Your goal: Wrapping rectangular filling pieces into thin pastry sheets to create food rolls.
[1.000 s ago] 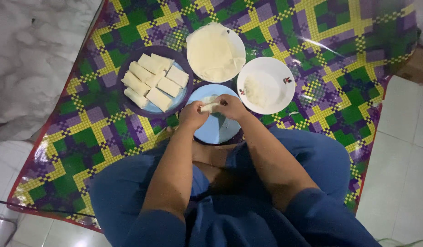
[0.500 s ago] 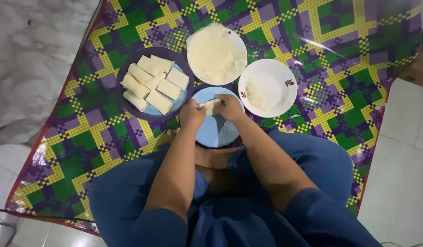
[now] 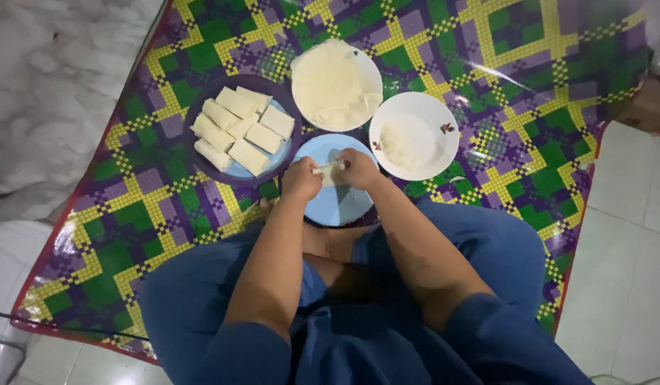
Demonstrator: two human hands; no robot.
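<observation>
Plaid woven mat [image 3: 487, 93] over pale floor tiles [image 3: 629, 235]. Left hand [image 3: 302, 180] and right hand [image 3: 358, 170] both closed on pale wrapper roll [image 3: 328, 168] above blue plate [image 3: 337, 203].

The person wears blue throughout. A short-sleeved blue top covers the shoulders at the bottom edge, its sleeves [image 3: 251, 349] ending above the elbows and leaving both forearms bare. Toward six o'clock the cloth over the chest falls in soft dark folds. Blue trousers [image 3: 501, 249] of much the same shade cover the legs, with the fabric drawn smooth over the knees at three and nine o'clock. The left hand [image 3: 301, 180] and the right hand [image 3: 360, 170] are bare, with no gloves. No ring, watch or bracelet can be made out on the hands or wrists from this view.
</observation>
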